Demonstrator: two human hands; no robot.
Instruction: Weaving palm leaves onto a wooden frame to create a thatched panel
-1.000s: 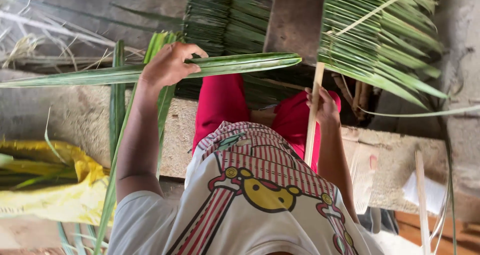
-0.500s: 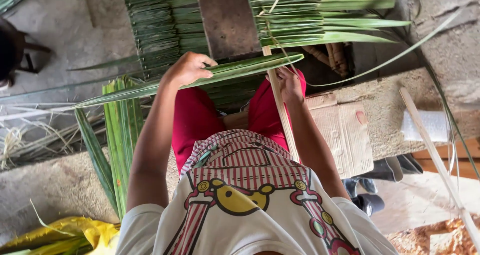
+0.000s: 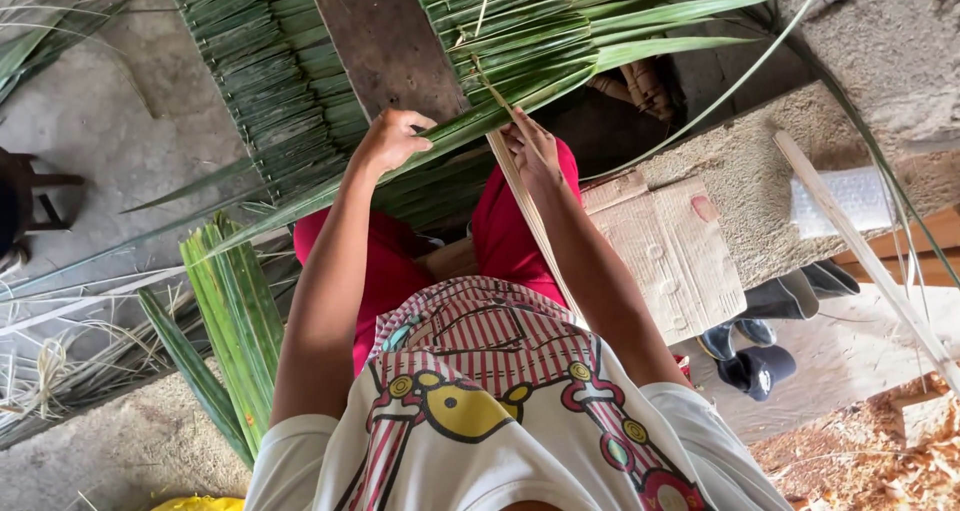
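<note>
My left hand (image 3: 388,139) grips a long green palm leaf (image 3: 300,199) that runs from lower left up toward the woven thatch panel (image 3: 560,31). Just to its right, my right hand (image 3: 532,147) pinches the leaf against a pale thin stick (image 3: 535,226) that slants down along my right forearm. The leaf is folded over the stick at the panel's near edge. A second stack of woven green leaves (image 3: 260,81) lies to the left, beyond a dark wooden plank (image 3: 385,41).
A bundle of loose green leaves (image 3: 235,321) stands by my left side. A flattened cardboard piece (image 3: 670,251) rests on a concrete ledge (image 3: 810,141). Dark shoes (image 3: 755,366) and a pale pole (image 3: 860,251) lie to the right. Dry fibres (image 3: 60,361) litter the left floor.
The view has swung left and tilted. Both hands have carried the leaf and stick up to the thatch panel's edge, and the leaf now slants instead of lying level.
</note>
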